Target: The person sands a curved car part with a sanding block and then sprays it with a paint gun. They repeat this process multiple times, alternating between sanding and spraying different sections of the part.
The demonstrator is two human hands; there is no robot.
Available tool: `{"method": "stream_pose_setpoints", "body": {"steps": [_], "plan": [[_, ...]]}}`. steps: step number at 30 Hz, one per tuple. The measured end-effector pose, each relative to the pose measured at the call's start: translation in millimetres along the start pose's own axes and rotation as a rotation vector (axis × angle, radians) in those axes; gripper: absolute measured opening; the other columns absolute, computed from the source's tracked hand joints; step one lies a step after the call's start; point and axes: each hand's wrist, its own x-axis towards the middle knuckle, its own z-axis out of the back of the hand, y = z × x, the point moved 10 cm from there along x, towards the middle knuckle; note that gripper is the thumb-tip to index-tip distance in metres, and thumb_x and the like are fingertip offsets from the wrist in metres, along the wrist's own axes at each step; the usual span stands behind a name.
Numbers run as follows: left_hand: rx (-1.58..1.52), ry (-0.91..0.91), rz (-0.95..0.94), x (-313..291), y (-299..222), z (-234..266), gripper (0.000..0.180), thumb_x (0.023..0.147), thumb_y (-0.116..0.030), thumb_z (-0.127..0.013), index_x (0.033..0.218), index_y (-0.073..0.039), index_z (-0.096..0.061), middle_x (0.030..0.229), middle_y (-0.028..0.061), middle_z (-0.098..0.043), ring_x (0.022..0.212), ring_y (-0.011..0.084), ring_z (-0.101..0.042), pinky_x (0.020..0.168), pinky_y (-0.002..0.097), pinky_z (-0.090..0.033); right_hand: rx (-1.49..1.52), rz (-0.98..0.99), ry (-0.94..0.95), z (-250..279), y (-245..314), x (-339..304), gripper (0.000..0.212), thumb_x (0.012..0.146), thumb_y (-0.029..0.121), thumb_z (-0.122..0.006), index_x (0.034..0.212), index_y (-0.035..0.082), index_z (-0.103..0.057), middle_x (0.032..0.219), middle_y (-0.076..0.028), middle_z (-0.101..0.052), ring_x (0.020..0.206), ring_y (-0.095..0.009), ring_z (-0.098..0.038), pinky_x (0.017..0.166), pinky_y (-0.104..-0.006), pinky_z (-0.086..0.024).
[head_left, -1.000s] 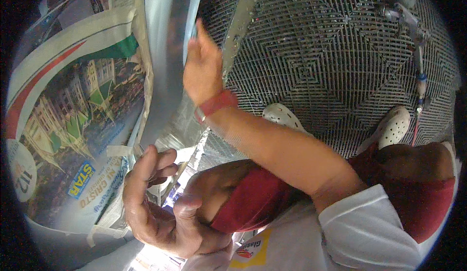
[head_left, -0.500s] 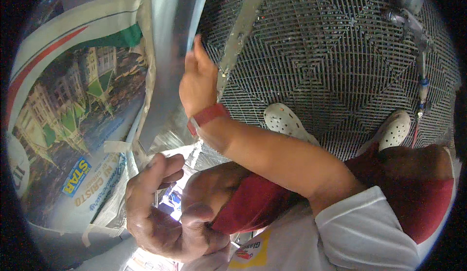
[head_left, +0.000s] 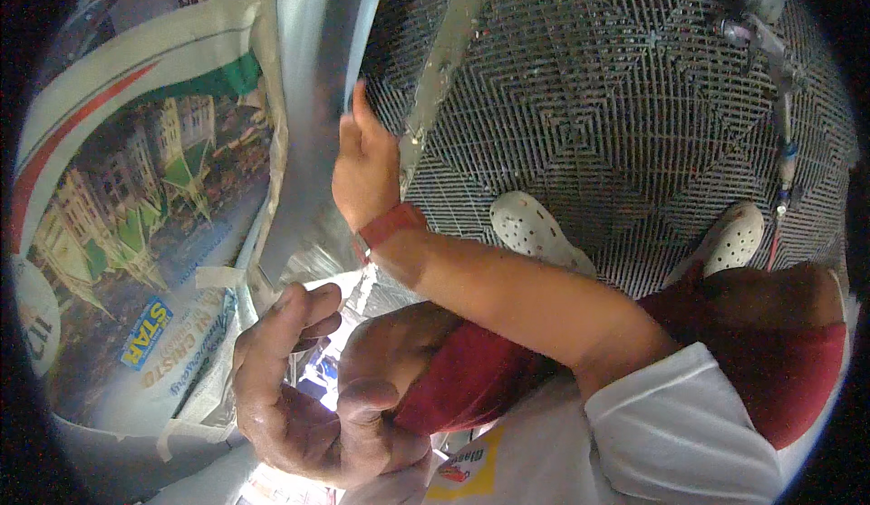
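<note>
A grey-blue, glossy panel [head_left: 313, 61], which looks like car bodywork, runs down the left of the middle. My right hand [head_left: 364, 174], with a red band [head_left: 391, 226] at its wrist, lies at the panel's right edge. Its visible fingers are stretched out and I see nothing in it; the side toward the panel is partly hidden. Low on the left is my left hand [head_left: 308, 405], close to the camera, its fingers loosely curved and apart from the thumb. No thing shows in it. Taped printed paper [head_left: 118, 197] covers the surface to the left of the panel.
A spray gun [head_left: 766, 43] with a metal cup stands at the far right, a red hose [head_left: 774, 251] below it. My white clogs [head_left: 535, 224] rest on dark grid floor matting [head_left: 589, 97]. A flat, dirty strip [head_left: 449, 52] crosses the matting beside the panel.
My right hand has slid slightly down the picture along the panel edge, its fingertips lower than before. The left hand stays almost where it was.
</note>
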Motion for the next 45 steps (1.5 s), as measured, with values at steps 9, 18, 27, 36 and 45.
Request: {"method": "stream_pose_setpoints", "body": {"steps": [9,18,27,36,45], "plan": [[0.026,-0.010,0.080,-0.8,18.7,-0.7,0.082,0.092,-0.061,-0.068,0.137,0.006,-0.057,0.112,0.0206,-0.072,0.096,0.0242,-0.067,0.087,0.0358,-0.051,0.116,0.160,-0.059,26.8,38.4,64.1,0.036,0.106,0.008,-0.051,0.139,-0.004,-0.057,0.118,-0.015,-0.070,0.106,-0.021,-0.066,0.096,-0.0319,-0.050],[-0.019,0.010,0.047,-0.8,16.1,3.6,0.084,0.092,-0.061,-0.069,0.139,0.007,-0.055,0.114,0.0209,-0.071,0.096,0.0233,-0.067,0.086,0.0348,-0.051,-0.039,0.073,-0.116,53.4,-12.4,75.6,0.031,0.085,-0.004,-0.069,0.115,0.001,-0.062,0.097,-0.015,-0.073,0.086,-0.027,-0.072,0.083,-0.0384,-0.055],[-0.016,0.026,0.028,-5.6,17.0,9.5,0.089,0.089,-0.066,-0.069,0.139,0.008,-0.055,0.112,0.0219,-0.071,0.094,0.0238,-0.067,0.085,0.0351,-0.051,-0.015,0.021,-0.107,30.4,-26.8,30.5,0.017,0.086,0.008,-0.080,0.099,-0.003,-0.077,0.087,-0.010,-0.076,0.078,-0.013,-0.069,0.072,-0.0280,-0.055],[-0.003,-0.071,0.062,-11.4,15.2,10.0,0.091,0.088,-0.069,-0.068,0.139,0.007,-0.055,0.111,0.0197,-0.071,0.092,0.0236,-0.066,0.085,0.0349,-0.051,-0.056,0.149,-0.120,34.1,-15.1,41.2,0.015,0.086,0.008,-0.081,0.096,-0.002,-0.078,0.079,-0.007,-0.075,0.068,-0.011,-0.062,0.065,-0.0271,-0.050],[0.036,-0.079,0.136,-12.6,20.3,12.0,0.095,0.088,-0.072,-0.065,0.139,0.008,-0.054,0.111,0.0212,-0.071,0.098,0.0249,-0.068,0.085,0.0349,-0.052,-0.144,0.234,-0.110,31.8,2.2,34.8,0.012,0.084,0.006,-0.081,0.091,-0.002,-0.077,0.069,-0.005,-0.067,0.062,-0.009,-0.054,0.058,-0.0292,-0.044]]}}
